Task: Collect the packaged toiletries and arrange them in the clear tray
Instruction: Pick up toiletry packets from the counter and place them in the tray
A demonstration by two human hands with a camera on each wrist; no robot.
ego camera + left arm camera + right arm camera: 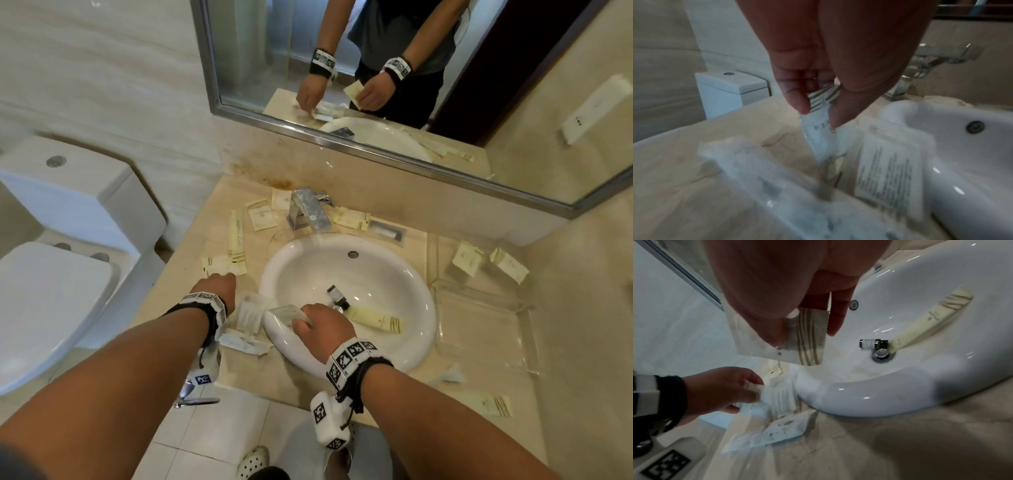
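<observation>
Bathroom with a beige marble counter [191, 308] and a white sink [423, 337] set into it, toiletry packets scattered all over. Nearest the camera, the right hand [323, 330] is over the front-left rim of the sink, thumb and fingers pinching a cream packet with gold stripes [797, 344] by its edge, so it's lifted off the counter. The left hand [217, 289] is just left of the sink, pinching a small white packet [819, 134] at its striped end, with the lower end hanging down towards the counter. Right under and beside that hand there's a clear wrapped packet [245, 344] lying flat and another see-through one with printed text [885, 168] against the sink rim. Inside the sink, near the drain plug, are a little dark bottle [337, 296] and a long cream tube [378, 320], touching each other. The clear tray [486, 329] sits on the counter just right of the sink; can't really make out anything in it. Further back, more cream packets lie left of the tap [310, 214] and a couple beyond the tray [467, 257]. Behind it all is a mirror [376, 68] showing both hands, and a white toilet [68, 240] off to the left.
</observation>
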